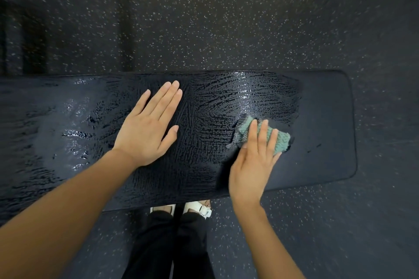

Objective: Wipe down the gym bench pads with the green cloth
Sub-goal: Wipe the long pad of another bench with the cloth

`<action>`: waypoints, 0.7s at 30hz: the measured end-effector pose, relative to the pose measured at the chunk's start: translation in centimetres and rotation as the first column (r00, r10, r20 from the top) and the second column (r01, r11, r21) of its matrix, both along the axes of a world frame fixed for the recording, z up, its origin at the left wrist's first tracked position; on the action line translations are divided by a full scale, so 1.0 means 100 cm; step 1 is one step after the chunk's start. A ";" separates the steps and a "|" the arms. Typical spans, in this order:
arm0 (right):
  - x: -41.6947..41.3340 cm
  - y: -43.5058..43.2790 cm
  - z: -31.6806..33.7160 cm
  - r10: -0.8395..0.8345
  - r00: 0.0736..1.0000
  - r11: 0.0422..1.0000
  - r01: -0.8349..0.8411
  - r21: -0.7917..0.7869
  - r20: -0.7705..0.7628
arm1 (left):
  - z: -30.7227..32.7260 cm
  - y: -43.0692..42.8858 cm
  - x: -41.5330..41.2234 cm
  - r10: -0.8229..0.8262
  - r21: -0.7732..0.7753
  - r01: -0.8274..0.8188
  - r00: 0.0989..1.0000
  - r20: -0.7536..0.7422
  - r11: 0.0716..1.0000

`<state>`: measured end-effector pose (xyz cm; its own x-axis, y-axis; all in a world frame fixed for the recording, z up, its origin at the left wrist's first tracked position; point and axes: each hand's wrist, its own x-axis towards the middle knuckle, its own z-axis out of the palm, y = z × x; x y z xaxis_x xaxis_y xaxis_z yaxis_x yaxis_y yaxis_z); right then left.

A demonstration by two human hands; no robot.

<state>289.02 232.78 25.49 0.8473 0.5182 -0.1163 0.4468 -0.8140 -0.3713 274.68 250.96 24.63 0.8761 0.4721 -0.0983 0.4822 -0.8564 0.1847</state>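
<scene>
Where the speckled dark floor (226, 18) surrounds it, the black bench pad surface (324, 108) lies crosswise, wet and streaked except for its dry right end. The left hand (147, 129) lies flat mid-surface, fingers straight, holding nothing. The right hand (251, 165) presses straight fingers onto the green cloth (283, 138), a bunched, knobbly wad at the right edge of the streaks.

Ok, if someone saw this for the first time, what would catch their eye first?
The green cloth stands out against the dark bench pad, pressed under the straight fingers of the right hand near the pad's right end. Left of it, wet streaks glisten across the pad, and the left hand lies flat on its middle.
</scene>
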 end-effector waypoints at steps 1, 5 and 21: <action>-0.009 0.002 0.000 0.012 1.000 1.000 -0.012 0.006 -0.004 | 0.000 0.000 0.000 0.001 0.002 -0.001 1.000 0.002 1.000; -0.046 0.005 0.001 0.127 0.992 0.992 -0.126 0.015 -0.023 | 0.000 0.000 0.000 0.001 0.005 -0.001 1.000 0.001 1.000; -0.071 -0.050 0.009 0.358 0.933 0.926 -0.358 -0.122 -0.028 | 0.000 -0.003 0.000 0.012 0.004 -0.012 1.000 0.008 1.000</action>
